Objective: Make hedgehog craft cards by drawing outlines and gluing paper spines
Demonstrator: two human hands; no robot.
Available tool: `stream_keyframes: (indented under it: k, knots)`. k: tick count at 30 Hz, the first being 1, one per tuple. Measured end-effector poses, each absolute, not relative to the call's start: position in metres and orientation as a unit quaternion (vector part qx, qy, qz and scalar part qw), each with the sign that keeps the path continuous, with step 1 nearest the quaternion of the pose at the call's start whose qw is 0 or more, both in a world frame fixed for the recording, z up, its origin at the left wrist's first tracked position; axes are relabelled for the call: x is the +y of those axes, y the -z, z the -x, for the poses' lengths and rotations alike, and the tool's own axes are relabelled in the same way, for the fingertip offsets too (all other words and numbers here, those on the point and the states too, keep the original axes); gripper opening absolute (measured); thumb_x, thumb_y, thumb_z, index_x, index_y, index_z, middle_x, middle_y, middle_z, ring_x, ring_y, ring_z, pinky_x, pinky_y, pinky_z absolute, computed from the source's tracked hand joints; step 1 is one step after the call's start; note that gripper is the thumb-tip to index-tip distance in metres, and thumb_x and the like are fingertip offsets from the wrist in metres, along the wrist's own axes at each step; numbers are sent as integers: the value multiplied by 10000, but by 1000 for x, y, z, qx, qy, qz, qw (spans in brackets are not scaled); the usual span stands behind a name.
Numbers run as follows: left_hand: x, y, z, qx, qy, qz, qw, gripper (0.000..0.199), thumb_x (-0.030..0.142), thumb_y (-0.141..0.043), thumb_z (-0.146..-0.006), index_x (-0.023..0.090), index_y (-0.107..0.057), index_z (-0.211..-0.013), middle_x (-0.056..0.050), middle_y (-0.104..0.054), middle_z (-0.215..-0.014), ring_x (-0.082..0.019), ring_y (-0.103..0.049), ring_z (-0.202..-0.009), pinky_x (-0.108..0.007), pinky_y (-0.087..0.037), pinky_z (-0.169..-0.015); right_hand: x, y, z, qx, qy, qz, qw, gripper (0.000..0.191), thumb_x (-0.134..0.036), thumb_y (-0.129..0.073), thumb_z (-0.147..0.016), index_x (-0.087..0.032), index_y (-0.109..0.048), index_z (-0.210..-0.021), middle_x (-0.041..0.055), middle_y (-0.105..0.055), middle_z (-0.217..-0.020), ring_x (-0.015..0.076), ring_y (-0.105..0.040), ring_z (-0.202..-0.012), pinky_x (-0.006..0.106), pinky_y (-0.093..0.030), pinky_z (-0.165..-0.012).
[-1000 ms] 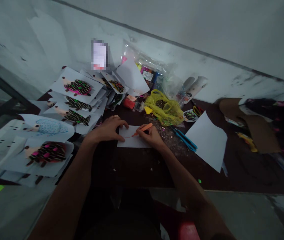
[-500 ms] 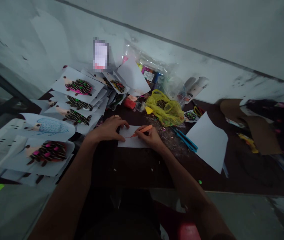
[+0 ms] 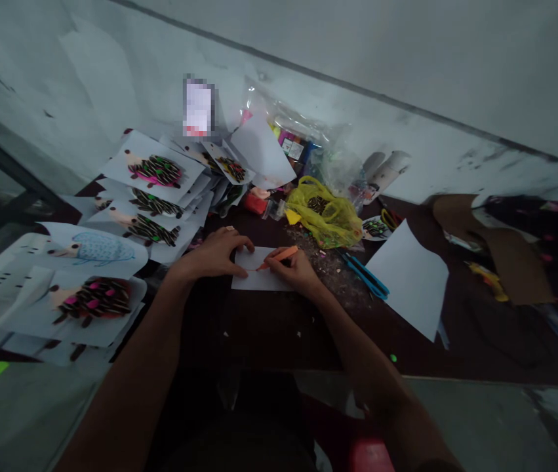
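A small white paper (image 3: 259, 280) lies on the dark table in front of me, with a faint curved line on it. My right hand (image 3: 296, 270) grips an orange marker (image 3: 286, 254), its tip touching the paper near the middle. At the paper's left side rests my left hand (image 3: 217, 254), thumb and fingers spread apart, fingertips on the paper's edge. Right of my right hand lie blue-handled scissors (image 3: 367, 275), beside a larger white sheet (image 3: 411, 282).
Stacked sheets with hedgehog pictures (image 3: 155, 172) fill the left side. Behind my hands sits a yellow plastic bag (image 3: 332, 219) near clear bags against the wall. Brown cardboard (image 3: 517, 265) and dark cloth lie at the right. Small scraps dot the table (image 3: 269, 341).
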State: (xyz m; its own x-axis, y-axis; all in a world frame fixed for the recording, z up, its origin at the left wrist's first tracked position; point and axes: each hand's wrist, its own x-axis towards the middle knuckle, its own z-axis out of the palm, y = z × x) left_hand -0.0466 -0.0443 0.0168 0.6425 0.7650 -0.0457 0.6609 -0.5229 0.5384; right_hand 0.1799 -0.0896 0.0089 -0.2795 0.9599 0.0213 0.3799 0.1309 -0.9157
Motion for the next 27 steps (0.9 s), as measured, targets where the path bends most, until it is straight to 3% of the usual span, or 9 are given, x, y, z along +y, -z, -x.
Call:
stream_keyframes:
  k: [27]
  knots:
    - [-45, -18, 46, 418, -93, -865, 262, 502, 471, -757, -659, 269, -677, -1112, -48, -593, -1009, -279, -511, -1015, -358, -383, -892, -80, 0, -185, -675, -405, 507, 351, 227, -341, -588, -838, -162, -680, -731, 36, -677, -796, 142, -597, -725, 240, -460, -655]
